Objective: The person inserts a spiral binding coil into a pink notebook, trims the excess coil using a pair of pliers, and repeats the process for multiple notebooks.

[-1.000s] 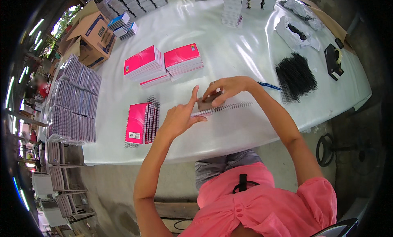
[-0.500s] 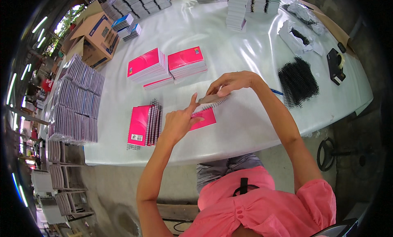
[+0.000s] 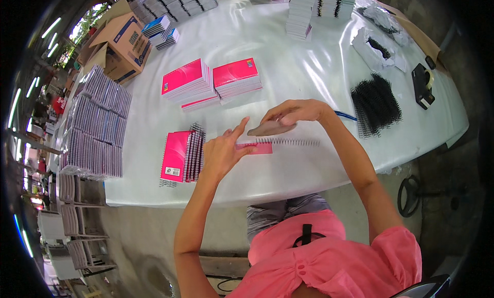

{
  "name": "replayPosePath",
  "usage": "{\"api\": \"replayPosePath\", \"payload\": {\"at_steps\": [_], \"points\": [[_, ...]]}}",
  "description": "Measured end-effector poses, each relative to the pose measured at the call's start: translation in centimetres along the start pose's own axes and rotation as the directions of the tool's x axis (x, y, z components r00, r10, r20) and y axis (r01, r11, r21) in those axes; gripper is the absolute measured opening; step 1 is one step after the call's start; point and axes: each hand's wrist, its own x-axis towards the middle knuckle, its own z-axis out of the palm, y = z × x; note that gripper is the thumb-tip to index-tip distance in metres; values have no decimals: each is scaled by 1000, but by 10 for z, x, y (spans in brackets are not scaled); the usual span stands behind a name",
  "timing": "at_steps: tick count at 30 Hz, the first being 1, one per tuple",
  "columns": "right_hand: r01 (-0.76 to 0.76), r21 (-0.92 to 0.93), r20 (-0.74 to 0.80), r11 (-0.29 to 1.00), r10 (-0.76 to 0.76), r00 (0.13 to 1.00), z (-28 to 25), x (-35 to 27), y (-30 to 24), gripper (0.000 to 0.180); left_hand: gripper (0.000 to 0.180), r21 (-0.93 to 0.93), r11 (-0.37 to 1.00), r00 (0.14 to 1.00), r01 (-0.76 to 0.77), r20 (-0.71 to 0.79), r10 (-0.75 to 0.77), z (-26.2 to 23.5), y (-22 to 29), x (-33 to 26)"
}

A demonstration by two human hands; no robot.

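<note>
Spiral notebook point(image 3: 267, 146) long axis left-right, near-flat.

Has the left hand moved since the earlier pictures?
Yes. The left hand has shifted slightly toward the finished notebooks on its left, with the pink cover now showing beside it.

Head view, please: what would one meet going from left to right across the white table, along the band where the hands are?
Wrapped grey stacks → finished pink notebooks → left hand → right hand → loose black spirals → tape dispenser.
</note>
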Motion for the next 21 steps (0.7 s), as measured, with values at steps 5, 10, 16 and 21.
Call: {"api": "replayPosePath", "payload": {"at_steps": [5, 10, 16, 21], "points": [[-137, -181, -19, 974, 136, 991, -3, 3, 3, 63, 85, 12, 1000, 997, -13, -78, 13, 9, 1, 6], [-82, -101, 32, 992, 85, 996, -1, 8, -2, 61, 86, -108, 994, 992, 34, -115, -46, 5, 8, 4], [2, 13, 34, 1000, -2, 999, -1, 19, 2, 63, 110, -331, 942, 933, -58, -353, -67, 15, -3, -2], [43, 118, 26, 992, -47, 999, 0, 24, -1, 67, 121, -772, 636, 920, 5, -246, -305, 25, -5, -8]]}}
